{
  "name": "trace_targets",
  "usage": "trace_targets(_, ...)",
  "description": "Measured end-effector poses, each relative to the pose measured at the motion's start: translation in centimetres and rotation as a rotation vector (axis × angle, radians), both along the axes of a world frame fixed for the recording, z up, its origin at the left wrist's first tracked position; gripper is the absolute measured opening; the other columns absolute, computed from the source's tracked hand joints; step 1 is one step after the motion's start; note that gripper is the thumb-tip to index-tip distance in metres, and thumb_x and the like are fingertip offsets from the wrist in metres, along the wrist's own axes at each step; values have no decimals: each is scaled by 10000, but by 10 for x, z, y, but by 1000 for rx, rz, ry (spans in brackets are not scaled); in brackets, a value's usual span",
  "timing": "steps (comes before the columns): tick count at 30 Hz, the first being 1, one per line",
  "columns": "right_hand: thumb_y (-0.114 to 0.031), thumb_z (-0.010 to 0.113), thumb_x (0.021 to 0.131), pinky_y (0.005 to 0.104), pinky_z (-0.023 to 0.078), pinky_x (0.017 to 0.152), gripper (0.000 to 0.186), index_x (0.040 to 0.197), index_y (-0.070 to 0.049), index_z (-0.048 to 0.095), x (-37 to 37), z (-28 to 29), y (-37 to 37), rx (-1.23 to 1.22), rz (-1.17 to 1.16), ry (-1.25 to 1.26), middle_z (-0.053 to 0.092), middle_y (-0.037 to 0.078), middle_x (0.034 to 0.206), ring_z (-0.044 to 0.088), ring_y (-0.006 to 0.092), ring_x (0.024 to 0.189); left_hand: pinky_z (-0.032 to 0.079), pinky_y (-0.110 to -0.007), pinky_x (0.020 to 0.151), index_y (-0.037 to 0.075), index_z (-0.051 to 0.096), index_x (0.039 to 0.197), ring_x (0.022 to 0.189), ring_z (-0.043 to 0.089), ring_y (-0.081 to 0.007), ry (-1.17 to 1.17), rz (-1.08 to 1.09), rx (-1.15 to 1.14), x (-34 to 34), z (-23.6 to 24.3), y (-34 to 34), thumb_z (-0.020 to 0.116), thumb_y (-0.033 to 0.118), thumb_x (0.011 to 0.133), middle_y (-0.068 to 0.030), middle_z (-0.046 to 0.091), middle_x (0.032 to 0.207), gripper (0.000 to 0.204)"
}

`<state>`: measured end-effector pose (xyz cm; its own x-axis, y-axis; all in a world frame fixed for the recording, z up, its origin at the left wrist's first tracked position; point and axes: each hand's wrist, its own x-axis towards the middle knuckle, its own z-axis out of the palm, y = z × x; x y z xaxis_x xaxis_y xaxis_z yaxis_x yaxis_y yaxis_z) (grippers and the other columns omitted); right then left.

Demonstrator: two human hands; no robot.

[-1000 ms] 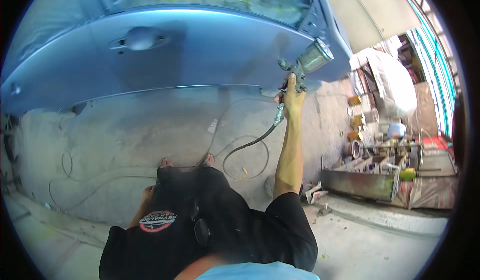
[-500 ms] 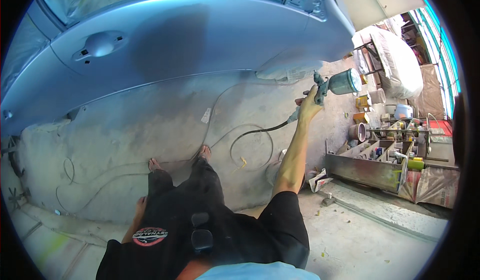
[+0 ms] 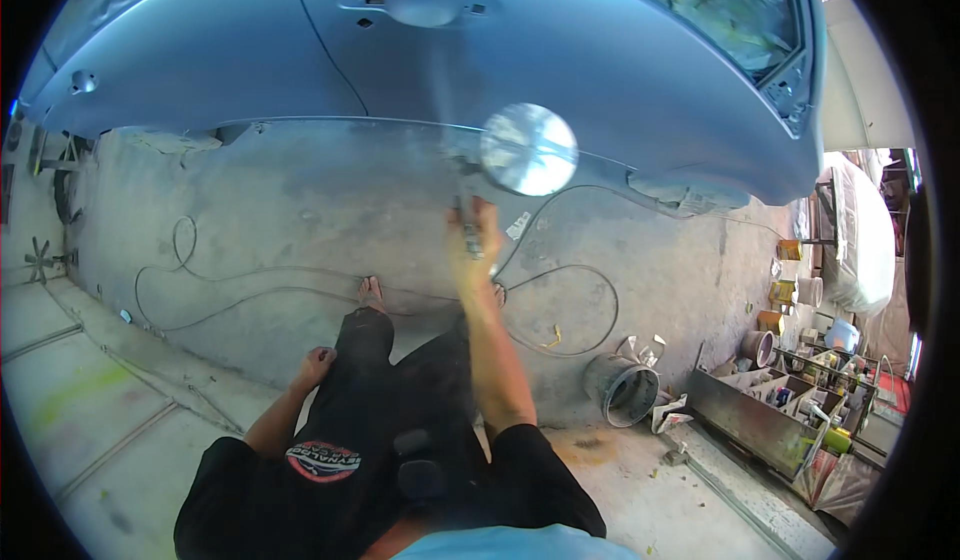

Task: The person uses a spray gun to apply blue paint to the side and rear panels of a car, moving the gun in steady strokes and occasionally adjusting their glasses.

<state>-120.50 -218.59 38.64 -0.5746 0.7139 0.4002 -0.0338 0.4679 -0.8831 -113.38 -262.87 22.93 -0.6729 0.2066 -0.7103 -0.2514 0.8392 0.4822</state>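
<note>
My right hand [image 3: 470,235] grips a spray gun [image 3: 463,175] at mid-picture, my arm stretched toward the light-blue car door [image 3: 630,80]. The gun's cup [image 3: 528,148] shows its bright round lid. A pale, blurred streak, like mist, rises from the gun toward the panel below the recessed door handle [image 3: 420,0]. My left hand [image 3: 316,364] hangs beside my dark-trousered left thigh with curled fingers; I cannot make out whether it holds anything. The car's window [image 3: 700,10] is covered in wrinkled plastic film.
Looping hoses [image 3: 600,278] lie around my bare feet [image 3: 371,294]. At right stand an empty metal drum [image 3: 625,392], a metal rack of cans and tools [image 3: 760,430], several yellow containers [image 3: 783,291] and a plastic-wrapped object [image 3: 865,240]. A low ledge [image 3: 110,380] runs at lower left.
The spray gun has swung from the right toward the picture's middle, and the pale streak now shows. My left hand sits higher in view, and the car and surroundings have shifted with the camera.
</note>
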Motion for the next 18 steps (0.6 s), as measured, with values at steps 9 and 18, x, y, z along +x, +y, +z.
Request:
trace_targets(9, -83, 741, 837, 284, 498, 638, 277, 1069, 0, 614, -6, -43, -5, -246, 195, 0, 658, 109, 850, 639, 178, 714, 519, -416, 831, -9, 685, 1062, 950, 675, -374, -56, -213, -133, 11, 17, -21, 603, 382, 927, -220, 698, 952, 422)
trace_targets(18, -441, 511, 1006, 247, 384, 400, 410, 1085, -41, 553, 162, -68, 233, -533, -351, 7, 575, 47, 778, 555, 143, 453, 526, -427, 808, 2, 701, 1024, 948, 678, -361, -67, -305, -134, 57, -14, 14, 656, 358, 904, -218, 696, 1008, 378)
